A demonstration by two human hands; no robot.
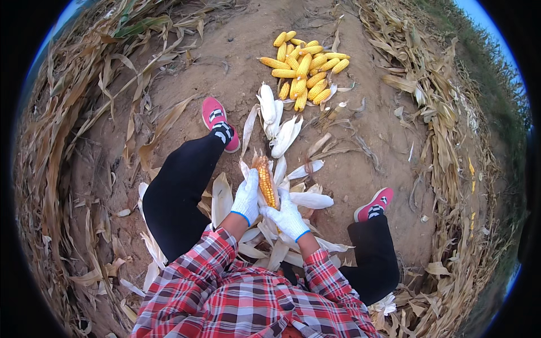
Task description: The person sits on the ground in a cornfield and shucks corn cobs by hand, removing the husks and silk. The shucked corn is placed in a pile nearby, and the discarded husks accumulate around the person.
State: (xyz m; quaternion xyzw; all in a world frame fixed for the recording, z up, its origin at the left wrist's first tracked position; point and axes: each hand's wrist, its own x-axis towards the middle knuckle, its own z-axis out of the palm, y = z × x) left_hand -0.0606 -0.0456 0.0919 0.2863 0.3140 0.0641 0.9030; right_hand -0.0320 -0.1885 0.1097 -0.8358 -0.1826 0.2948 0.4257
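Observation:
Between my two hands is an ear of corn (266, 181), its orange-yellow kernels exposed and its tip pointing away from me, with pale husk along its sides. My left hand (248, 196), in a white knit glove with a blue cuff, grips it from the left. My right hand (287, 215), gloved the same way, holds its lower end and the husk there. Just beyond lie several ears in white husk (285, 136). Farther out sits a pile of bare yellow corn ears (303, 65). Loose husks (312, 200) spread beneath and around my hands.
Bare brown soil (236, 50) runs ahead between two banks of dry corn stalks, one at left (63, 139) and one at right (444, 139). My legs are spread, with a pink shoe (213, 112) at left and another (375, 203) at right. Green plants border the right edge.

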